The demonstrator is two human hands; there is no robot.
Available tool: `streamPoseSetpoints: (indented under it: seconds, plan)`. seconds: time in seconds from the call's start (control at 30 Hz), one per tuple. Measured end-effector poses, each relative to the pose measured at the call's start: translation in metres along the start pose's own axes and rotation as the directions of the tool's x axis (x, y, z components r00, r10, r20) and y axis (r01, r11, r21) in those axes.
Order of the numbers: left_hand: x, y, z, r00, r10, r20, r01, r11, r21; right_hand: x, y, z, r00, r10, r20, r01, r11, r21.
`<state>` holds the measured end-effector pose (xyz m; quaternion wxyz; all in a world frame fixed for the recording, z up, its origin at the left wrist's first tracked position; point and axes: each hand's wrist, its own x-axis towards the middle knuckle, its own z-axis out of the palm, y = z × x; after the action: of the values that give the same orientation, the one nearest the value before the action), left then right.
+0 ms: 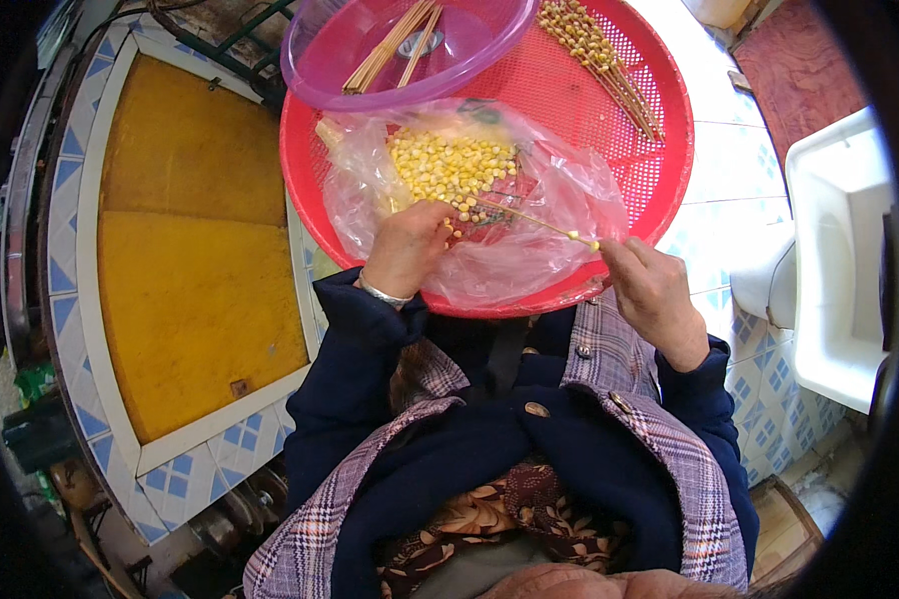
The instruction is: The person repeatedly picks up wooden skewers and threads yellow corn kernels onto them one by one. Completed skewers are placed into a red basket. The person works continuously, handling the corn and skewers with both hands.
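Observation:
My right hand [648, 292] pinches one end of a thin bamboo skewer [524, 216], with a couple of pale yellow pieces threaded near my fingers. The skewer's other end reaches left towards a heap of yellow kernels [449, 161] that look like corn. They lie on a crumpled clear plastic bag [539, 262] spread in a red perforated plastic basket [673, 187]. At the heap's near edge is my left hand [408, 247], fingertips down among loose kernels; whether one is held between them is hidden.
A purple translucent basin [494, 45] with bare bamboo skewers [389, 45] overlaps the basket's far left. Filled skewers [595, 60] lie at its far right. Left stands a blue-and-white tiled surface [64, 232] with a yellow panel [195, 254]. A white plastic tub [831, 262] is right.

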<state>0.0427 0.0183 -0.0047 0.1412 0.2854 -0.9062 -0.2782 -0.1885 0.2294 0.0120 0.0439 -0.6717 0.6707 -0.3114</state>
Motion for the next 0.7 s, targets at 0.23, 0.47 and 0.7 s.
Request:
streamPoseSetpoints:
  seconds: [0.23,0.47,0.7]
  plan:
    - [0.012,0.002,0.017,0.996,0.083,0.014,-0.084,0.972,0.219,-0.008,0.006,-0.004,0.999,0.043,0.005,-0.043,0.998,-0.047]
    - [0.011,0.002,0.007,1.000,-0.012,0.012,0.009,0.975,0.223,-0.012,0.008,-0.002,0.999,0.020,-0.034,-0.021,0.999,-0.047]
    - [0.017,0.002,0.011,1.000,-0.014,0.023,0.006,0.956,0.293,-0.014,0.009,-0.001,0.999,0.013,-0.032,-0.014,0.999,-0.039]
